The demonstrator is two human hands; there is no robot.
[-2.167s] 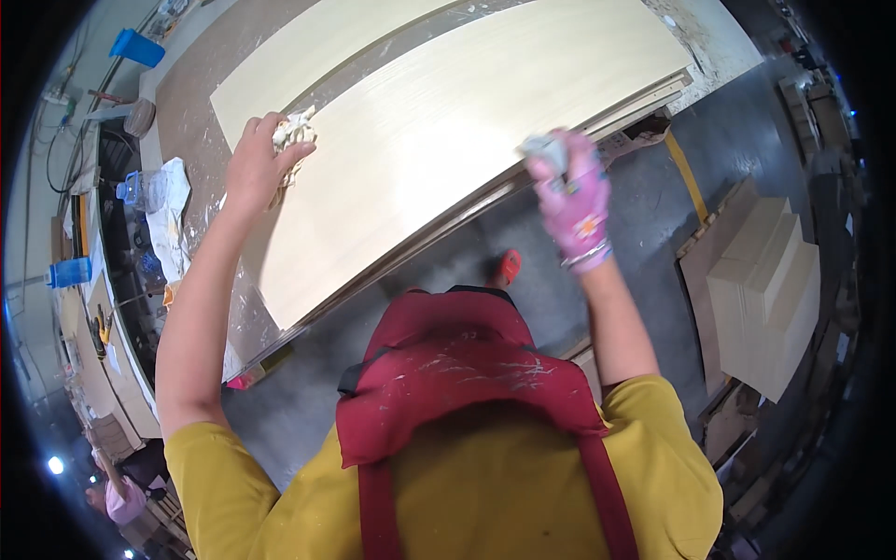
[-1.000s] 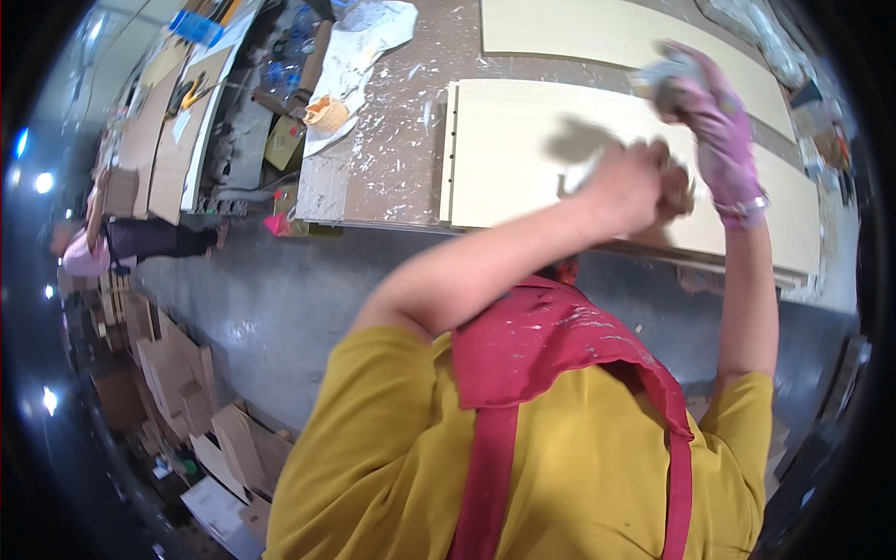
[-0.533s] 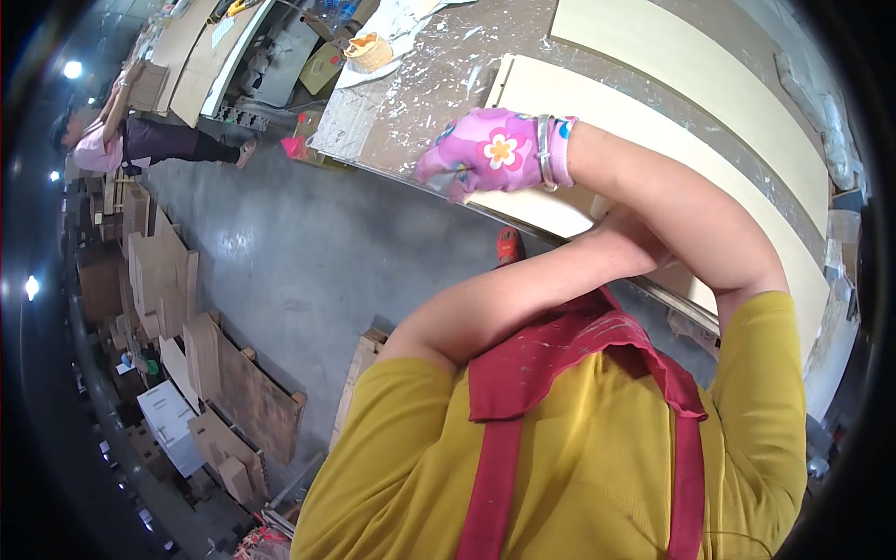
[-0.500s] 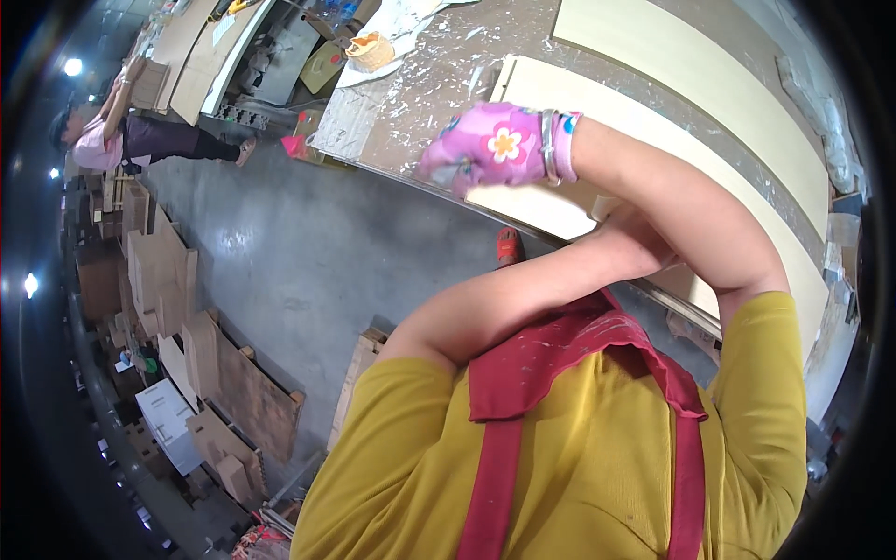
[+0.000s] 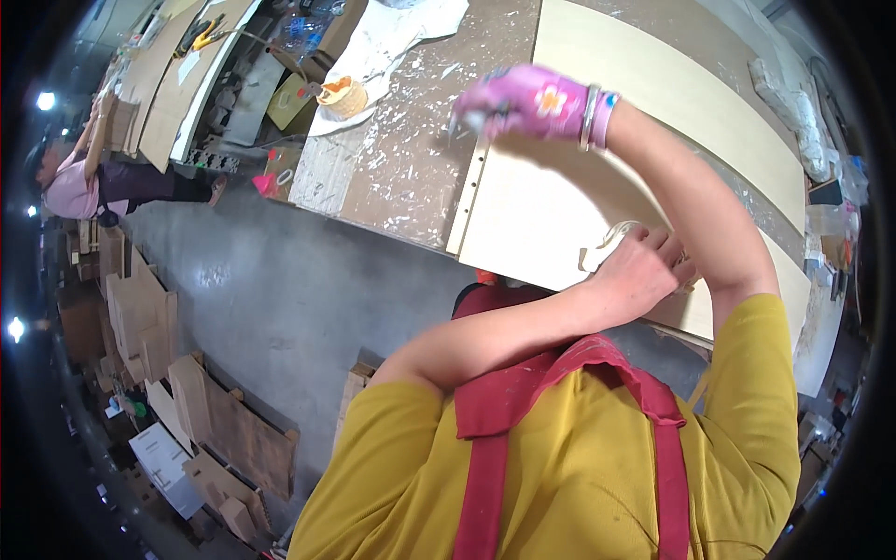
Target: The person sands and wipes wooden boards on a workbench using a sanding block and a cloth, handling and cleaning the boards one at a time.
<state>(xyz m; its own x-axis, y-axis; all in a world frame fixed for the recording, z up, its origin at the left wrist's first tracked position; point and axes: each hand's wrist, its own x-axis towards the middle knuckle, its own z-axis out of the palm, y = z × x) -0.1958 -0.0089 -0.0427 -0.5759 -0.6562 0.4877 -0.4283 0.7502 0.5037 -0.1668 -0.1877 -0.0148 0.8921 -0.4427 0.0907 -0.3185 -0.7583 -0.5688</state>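
Flecks of white cover the brown bench, which stands over a grey floor. On it, along the near edge, lies the pale panel, flat, perhaps set there so its face is within reach; small holes line its left end. The left hand is on its near part, fingers curled round a whitish rag, seemingly bunched to suit the palm. Crossing beyond it, the gloved right hand is at the panel's far left corner, closed on a grey piece too blurred to identify; I cannot tell whether it touches the panel. The glove probably guards the skin. Behind lies a second panel, a gap between them likely keeping edges apart. Farther left, a tub rests on a white sheet, perhaps spread to catch drips. A co-worker stands well apart.
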